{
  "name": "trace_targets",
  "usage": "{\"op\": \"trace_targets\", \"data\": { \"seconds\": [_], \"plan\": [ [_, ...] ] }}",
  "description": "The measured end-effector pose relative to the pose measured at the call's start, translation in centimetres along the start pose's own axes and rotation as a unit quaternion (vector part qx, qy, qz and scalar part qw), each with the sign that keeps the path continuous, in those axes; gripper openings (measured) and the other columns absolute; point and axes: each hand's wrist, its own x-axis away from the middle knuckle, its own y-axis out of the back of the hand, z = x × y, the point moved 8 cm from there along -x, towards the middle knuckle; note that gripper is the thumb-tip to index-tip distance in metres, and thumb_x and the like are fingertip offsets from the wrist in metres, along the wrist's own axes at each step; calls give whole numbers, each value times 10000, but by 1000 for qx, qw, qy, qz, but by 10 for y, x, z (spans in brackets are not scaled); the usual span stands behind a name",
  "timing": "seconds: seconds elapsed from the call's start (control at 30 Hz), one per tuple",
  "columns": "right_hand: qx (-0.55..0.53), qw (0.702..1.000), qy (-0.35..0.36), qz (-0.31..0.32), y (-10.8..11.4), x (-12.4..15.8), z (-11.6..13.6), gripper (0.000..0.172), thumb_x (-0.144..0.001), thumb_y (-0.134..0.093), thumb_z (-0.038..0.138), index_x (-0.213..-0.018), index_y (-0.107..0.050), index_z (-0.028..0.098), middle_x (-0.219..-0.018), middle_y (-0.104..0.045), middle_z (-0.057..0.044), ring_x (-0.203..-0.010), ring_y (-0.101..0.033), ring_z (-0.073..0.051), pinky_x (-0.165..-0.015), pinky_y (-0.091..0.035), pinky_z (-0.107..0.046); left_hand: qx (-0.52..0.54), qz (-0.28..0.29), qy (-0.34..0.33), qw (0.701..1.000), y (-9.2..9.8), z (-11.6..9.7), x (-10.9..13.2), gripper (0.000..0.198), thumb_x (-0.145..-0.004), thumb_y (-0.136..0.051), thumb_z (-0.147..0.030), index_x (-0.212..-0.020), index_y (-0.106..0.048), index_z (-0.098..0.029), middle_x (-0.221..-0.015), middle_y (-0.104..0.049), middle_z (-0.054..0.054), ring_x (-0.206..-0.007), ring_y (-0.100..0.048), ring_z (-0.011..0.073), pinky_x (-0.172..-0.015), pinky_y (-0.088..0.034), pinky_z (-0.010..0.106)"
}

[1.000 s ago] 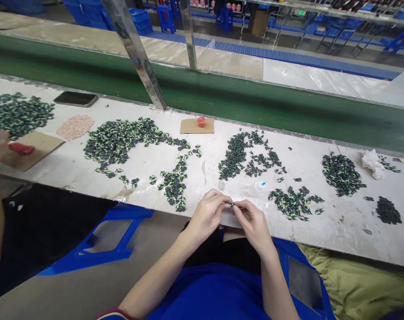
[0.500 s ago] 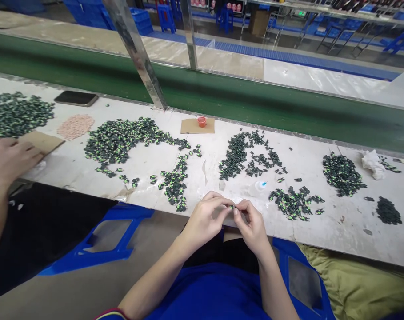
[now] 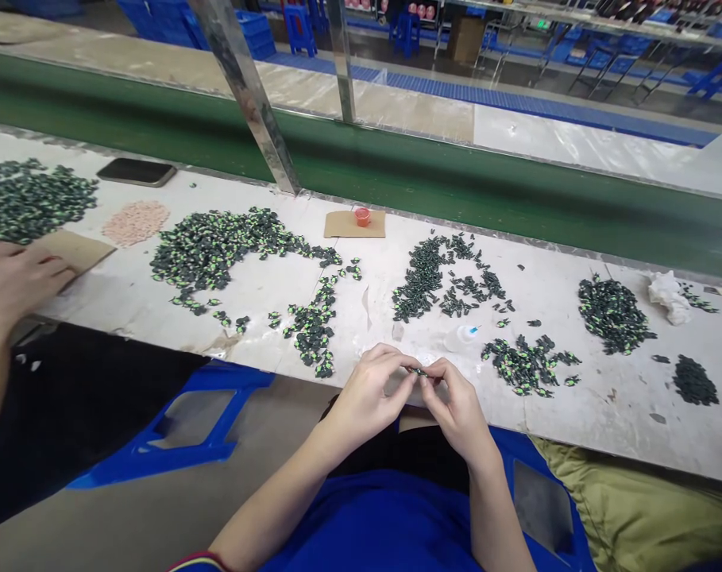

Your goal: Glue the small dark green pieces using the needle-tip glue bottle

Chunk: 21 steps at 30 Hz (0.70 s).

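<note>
A small dark green part with bright green spots (image 3: 418, 371) is pinched between my two hands at the table's front edge. My left hand (image 3: 377, 389) grips its left end with thumb and forefinger. On its other end are the fingertips of my right hand (image 3: 453, 400). The part's exact kind is too small to make out. Similar green-spotted parts lie in a pile (image 3: 526, 364) to the right of my hands and in another pile (image 3: 313, 334) to the left. Just beyond my right hand is a clear bottle with a blue tip (image 3: 461, 338).
Farther back sit a heap of small dark pieces (image 3: 420, 278) and a red cup (image 3: 362, 216) on cardboard. Leftward are a large dark pile (image 3: 206, 246), pink pieces (image 3: 136, 223), a phone (image 3: 137, 171) and another person's hand (image 3: 21, 278). White tissue (image 3: 669, 295) lies right.
My fingers have shifted slightly around the small part, and more of it shows between them. The piles on the table look the same.
</note>
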Motion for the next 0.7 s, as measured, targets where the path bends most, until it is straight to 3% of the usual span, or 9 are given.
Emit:
{"op": "trace_targets", "data": {
  "seconds": [0.3,0.43,0.5,0.57,0.7],
  "plan": [
    [-18,1000,-12,-21,0,4,-8,80,-877,-493,255,-810,-505,214,-707,-523,14,-633,-528,-137,-601,-449,-253,-8,0,-8,1000,-10,-2,3,137,-855,-551,-140,-920,-662,-187,-868,-684,68,-899,-619,205,-814,-513,342],
    [25,999,-33,-17,18,9,-15,128,-878,-504,290,-791,-548,208,-688,-560,2,-632,-547,-147,-594,-452,-252,-13,19,7,1000,-11,11,2,334,-859,-588,-196,-1192,-576,-202,-967,-694,70,-972,-623,215,-892,-490,367],
    [69,995,-38,-58,39,14,-22,152,-876,-516,323,-805,-583,207,-700,-587,-15,-647,-561,-163,-601,-460,-266,-48,-5,18,999,5,23,-1,420,-860,-595,-236,-1272,-517,-213,-1020,-692,73,-1001,-617,228,-914,-477,393],
    [123,983,-40,-130,65,20,-29,175,-871,-526,352,-858,-620,205,-731,-610,-35,-659,-568,-179,-615,-468,-289,-127,-66,37,989,34,38,-6,312,-880,-554,-246,-1189,-574,-216,-1066,-689,80,-1035,-597,254,-927,-454,437],
    [210,926,-59,-307,107,36,-34,317,-862,-550,404,-1063,-641,176,-776,-590,-45,-624,-530,-175,-664,-473,-342,-296,-172,95,935,90,67,-17,200,-881,-500,-195,-1010,-653,-181,-1019,-703,125,-994,-571,313,-841,-442,471]
  ]
}}
